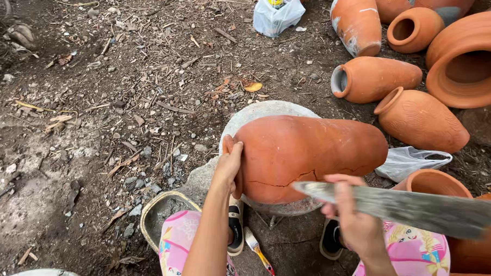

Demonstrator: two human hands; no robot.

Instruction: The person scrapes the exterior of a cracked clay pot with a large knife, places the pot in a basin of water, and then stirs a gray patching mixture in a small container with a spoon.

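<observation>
Left hand (228,161) steadies cracked clay pot (306,152); right hand (353,218) grips blade (411,208).

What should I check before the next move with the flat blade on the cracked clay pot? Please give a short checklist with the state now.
1. Left hand steadies the cracked clay pot at its end: ok.
2. Pot lies on its side on the round stone slab: ok, but whether it rests firmly, cannot tell.
3. Right hand grips the flat blade: ok.
4. Blade apart from the left hand: ok.
5. Crack along the pot's lower side: not ok, it runs far across.
6. Paintbrush on the ground between the feet, away from the blade: ok.
</observation>
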